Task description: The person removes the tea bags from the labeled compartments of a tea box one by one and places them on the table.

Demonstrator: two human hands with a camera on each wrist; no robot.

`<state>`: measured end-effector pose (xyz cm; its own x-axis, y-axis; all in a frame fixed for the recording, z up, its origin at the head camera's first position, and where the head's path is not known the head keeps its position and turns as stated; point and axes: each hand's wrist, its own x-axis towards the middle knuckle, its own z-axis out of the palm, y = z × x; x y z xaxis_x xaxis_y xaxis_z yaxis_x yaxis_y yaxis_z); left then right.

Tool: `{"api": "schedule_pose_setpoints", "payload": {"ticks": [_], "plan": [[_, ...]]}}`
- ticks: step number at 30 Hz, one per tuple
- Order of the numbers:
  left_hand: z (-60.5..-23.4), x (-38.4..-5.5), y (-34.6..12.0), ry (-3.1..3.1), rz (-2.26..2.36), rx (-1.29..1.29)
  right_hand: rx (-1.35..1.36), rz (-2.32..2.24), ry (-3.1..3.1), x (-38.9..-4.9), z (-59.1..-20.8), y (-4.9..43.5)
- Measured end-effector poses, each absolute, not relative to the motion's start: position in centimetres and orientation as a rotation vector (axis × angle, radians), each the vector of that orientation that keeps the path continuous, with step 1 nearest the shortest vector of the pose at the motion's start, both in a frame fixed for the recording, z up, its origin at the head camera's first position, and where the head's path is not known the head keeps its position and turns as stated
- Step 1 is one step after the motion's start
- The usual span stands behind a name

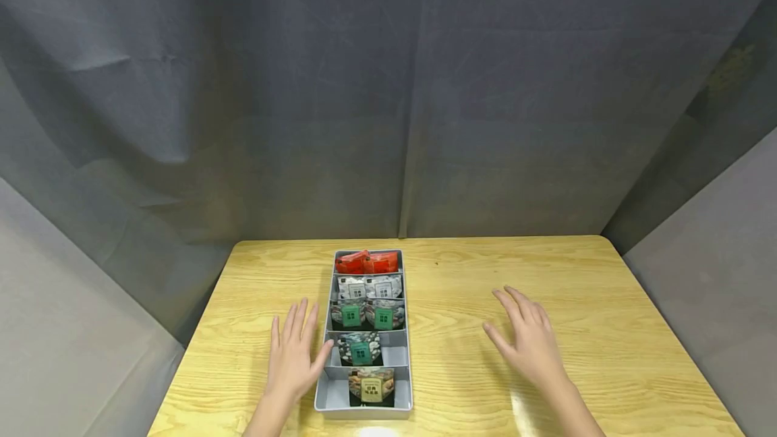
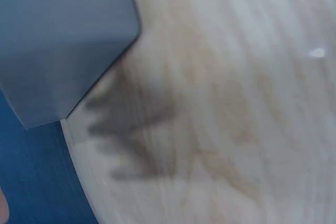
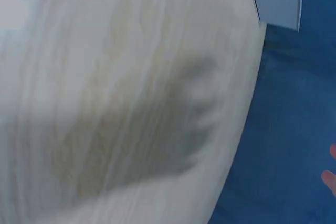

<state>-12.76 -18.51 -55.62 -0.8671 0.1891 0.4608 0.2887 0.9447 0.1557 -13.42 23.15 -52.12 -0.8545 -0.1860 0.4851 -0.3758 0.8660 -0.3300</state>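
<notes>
A long grey divided box (image 1: 397,356) stands on the wooden table, split crosswise into several compartments. Two red packets (image 1: 381,262) lie in the far one, and two silvery-white packets (image 1: 384,286) come after them. Nearer are two green-labelled packets (image 1: 384,315), a dark packet with a teal label (image 1: 361,351), and a yellow-labelled packet (image 1: 371,388) at the near end. My left hand (image 1: 293,359) is spread at the box's left side, thumb right by its edge, holding nothing. Well to the right of the box, my right hand (image 1: 533,346) hovers over the table with relaxed, empty fingers.
The light wood table (image 1: 461,383) runs back to a dark grey curtain (image 1: 328,120). Pale grey panels (image 1: 67,315) flank it on the sides. In the left wrist view the box's outer wall (image 2: 68,40) looms close, beside a hand's shadow (image 2: 131,124) on the tabletop.
</notes>
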Motion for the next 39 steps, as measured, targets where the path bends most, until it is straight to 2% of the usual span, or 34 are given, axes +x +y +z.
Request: {"api": "schedule_pose_setpoints", "payload": {"ticks": [17, 29, 39], "plan": [[-58.0, -9.1, -18.9, -2.696, -0.372, -0.349, 0.643, 0.657, -2.561, -11.8, -54.7, 16.4], [-57.8, -8.9, -18.6, -2.774, -0.346, -0.332, 0.802, 0.668, -2.542, -10.5, -55.6, 12.5], [-57.4, -9.0, -18.3, -2.948, -0.344, -0.296, 0.915, 0.661, -2.512, -9.6, -56.2, 11.2]]}}
